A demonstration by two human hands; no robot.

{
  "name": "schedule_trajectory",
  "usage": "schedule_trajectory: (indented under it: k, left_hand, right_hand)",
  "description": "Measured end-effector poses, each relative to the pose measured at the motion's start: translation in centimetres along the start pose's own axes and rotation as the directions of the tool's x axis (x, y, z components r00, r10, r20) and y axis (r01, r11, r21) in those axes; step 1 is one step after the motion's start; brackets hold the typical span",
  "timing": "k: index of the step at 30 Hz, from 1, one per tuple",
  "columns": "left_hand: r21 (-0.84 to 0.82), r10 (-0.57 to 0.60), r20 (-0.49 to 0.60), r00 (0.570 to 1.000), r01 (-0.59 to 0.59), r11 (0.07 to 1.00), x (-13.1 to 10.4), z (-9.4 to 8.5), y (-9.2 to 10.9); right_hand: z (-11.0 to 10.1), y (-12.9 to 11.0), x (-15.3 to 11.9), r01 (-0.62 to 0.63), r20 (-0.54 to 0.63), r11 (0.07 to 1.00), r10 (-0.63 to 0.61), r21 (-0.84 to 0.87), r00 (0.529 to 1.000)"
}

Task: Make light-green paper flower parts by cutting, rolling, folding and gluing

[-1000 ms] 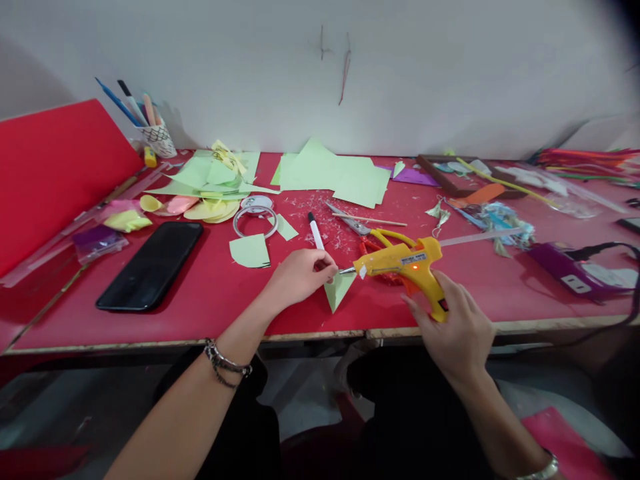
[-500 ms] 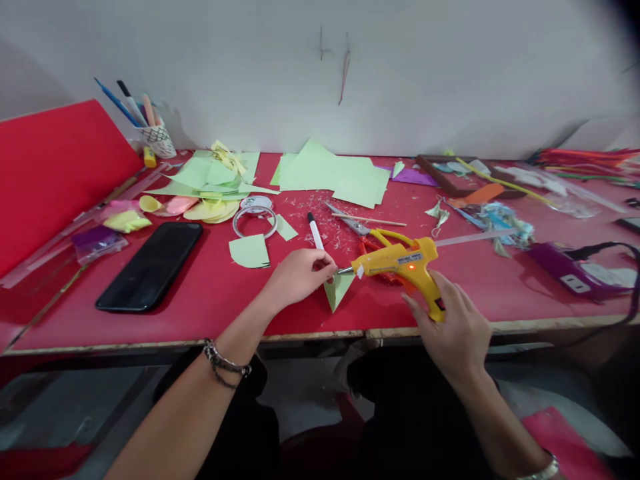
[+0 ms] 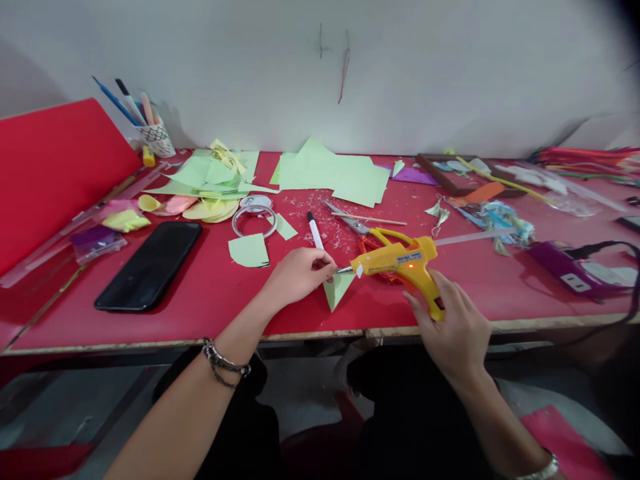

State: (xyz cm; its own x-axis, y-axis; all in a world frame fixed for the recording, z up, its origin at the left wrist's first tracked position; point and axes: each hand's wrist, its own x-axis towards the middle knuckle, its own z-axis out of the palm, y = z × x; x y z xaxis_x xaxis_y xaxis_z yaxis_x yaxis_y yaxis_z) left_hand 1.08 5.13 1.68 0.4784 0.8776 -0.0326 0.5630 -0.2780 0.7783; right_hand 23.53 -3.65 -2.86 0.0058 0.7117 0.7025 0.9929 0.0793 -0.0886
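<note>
My right hand (image 3: 453, 320) is closed round the handle of a yellow hot glue gun (image 3: 395, 259), its small light glowing orange-red. The metal nozzle points left and meets the upper edge of a folded light green paper piece (image 3: 339, 293). That paper is pinched by the fingertips of my left hand (image 3: 303, 277), just above the table's front edge. Whether nozzle and paper touch, I cannot tell. A white marker with a black end (image 3: 315, 230) lies right behind my left fingers. Scissors with yellow and red handles (image 3: 363, 229) lie partly hidden behind the glue gun.
On the red table (image 3: 210, 320), a black phone (image 3: 150, 267) lies left, near a tape roll (image 3: 255, 221) and cut green pieces (image 3: 249, 251). Green sheets (image 3: 325, 170) lie along the wall. A purple power socket box (image 3: 575, 270) with a cable sits right. A pen cup (image 3: 157, 139) stands back left.
</note>
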Motion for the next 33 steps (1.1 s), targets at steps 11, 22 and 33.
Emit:
schedule_trajectory:
  k: [11,22,33]
  left_hand:
    - [-0.002,0.003,-0.007,1.000,-0.003,1.000,0.00,-0.08,-0.03]
    - [-0.001,0.014,-0.018,1.000,-0.014,1.000,0.09,0.03,-0.17]
    - [0.001,0.017,-0.015,1.000,-0.017,1.000,0.02,-0.05,-0.08]
  right_hand:
    - [-0.02,-0.11,0.00,0.023,-0.002,1.000,-0.023,-0.005,1.000]
    - [-0.05,0.01,-0.05,0.020,0.004,1.000,-0.020,0.016,1.000]
    - [-0.27,-0.17,0.01,0.007,0.015,1.000,-0.007,0.016,1.000]
